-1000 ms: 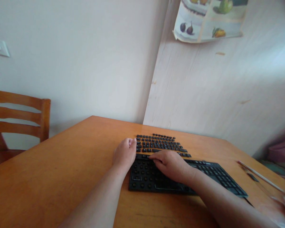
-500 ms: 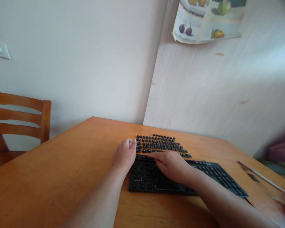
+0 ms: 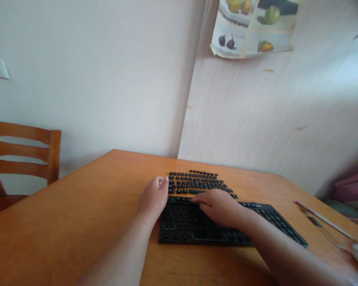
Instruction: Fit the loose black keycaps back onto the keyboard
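A black keyboard [image 3: 179, 240] lies on the table, its left part largely stripped of keycaps, with round key posts showing. Short keys sit along its top row at the left. My right hand [image 3: 222, 206] reaches over it, index finger stretched out with its tip on the top row and the thumb apart below; its other fingers are curled out of sight. Beside the keyboard's upper left corner rests my left hand [image 3: 153, 196], fingers curled in; what they hold, if anything, is hidden. Loose black keycaps [image 3: 197, 184] lie in rows just behind the keyboard.
The wooden table [image 3: 77, 218] meets the wall at the back. At right lie a thin stick [image 3: 325, 220] and a small dark-handled tool [image 3: 313, 219]. A wooden chair [image 3: 20, 153] stands at left, and a fruit painting sheet [image 3: 250, 29] hangs on the wall.
My right index fingertip has moved a little to the right along the keyboard's top row. My left hand keeps its place at the corner. The view has tilted slightly upward.
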`<state>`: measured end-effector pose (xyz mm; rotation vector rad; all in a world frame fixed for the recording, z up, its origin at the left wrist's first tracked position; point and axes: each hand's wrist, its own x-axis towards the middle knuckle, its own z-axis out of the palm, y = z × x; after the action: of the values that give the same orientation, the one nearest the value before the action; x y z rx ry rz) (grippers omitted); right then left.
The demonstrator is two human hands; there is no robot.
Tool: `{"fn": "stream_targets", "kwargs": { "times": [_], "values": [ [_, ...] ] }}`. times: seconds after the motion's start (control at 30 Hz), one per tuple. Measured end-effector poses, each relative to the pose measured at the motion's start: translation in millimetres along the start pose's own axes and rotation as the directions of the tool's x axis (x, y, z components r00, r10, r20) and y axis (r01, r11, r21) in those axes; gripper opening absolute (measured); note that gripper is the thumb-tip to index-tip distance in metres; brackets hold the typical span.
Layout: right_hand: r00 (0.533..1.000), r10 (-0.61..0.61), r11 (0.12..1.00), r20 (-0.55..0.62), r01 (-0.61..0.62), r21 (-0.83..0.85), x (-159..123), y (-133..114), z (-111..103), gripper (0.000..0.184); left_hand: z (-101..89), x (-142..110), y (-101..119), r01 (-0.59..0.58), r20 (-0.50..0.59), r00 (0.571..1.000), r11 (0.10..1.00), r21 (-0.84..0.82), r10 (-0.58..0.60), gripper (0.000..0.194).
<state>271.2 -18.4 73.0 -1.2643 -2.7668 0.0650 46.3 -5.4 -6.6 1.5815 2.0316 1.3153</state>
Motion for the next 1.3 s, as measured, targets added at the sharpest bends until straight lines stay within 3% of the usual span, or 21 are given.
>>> {"fn": "stream_targets", "kwargs": {
  "times": [0.27,0.5,0.7,0.8,0.9,1.07,1.3],
  "values": [
    [1.000,-0.022,1.000,0.000,0.022,-0.011,-1.2,4.0,-4.5,0.038,0.7,1.9,-3.0,-0.009,0.001,1.000,1.000,-0.025,0.009,0.042],
    [0.987,-0.042,0.982,-0.157,0.070,0.176,-1.3,11.8,-11.7,0.035,-1.3,1.6,-2.7,0.001,0.012,1.000,0.999,-0.051,0.000,0.041],
    [0.948,-0.187,0.926,-0.259,0.258,0.277,-3.7,-17.9,0.2,0.027,-0.8,7.0,-1.9,-0.025,-0.059,0.998,0.994,-0.107,0.019,0.038],
    [0.921,-0.211,0.885,-0.328,0.322,0.337,-7.6,-36.5,6.4,0.029,-6.7,4.9,11.1,-0.015,-0.150,0.989,1.000,-0.006,0.014,0.039],
    [0.896,-0.212,0.836,-0.390,0.373,0.402,-11.9,-49.9,8.4,0.043,-15.2,-4.1,29.8,-0.033,-0.218,0.974,0.991,0.134,0.061,0.041],
    [0.889,-0.205,0.814,-0.409,0.386,0.434,-17.5,-60.0,4.8,0.055,-23.7,-18.1,49.1,-0.086,-0.289,0.946,0.972,0.220,0.149,0.044],
    [0.933,-0.185,0.867,-0.310,0.303,0.395,-26.0,-72.5,5.5,0.054,-29.0,-13.6,45.2,-0.033,-0.331,0.935,0.960,0.278,0.128,0.048]
  ]
}}
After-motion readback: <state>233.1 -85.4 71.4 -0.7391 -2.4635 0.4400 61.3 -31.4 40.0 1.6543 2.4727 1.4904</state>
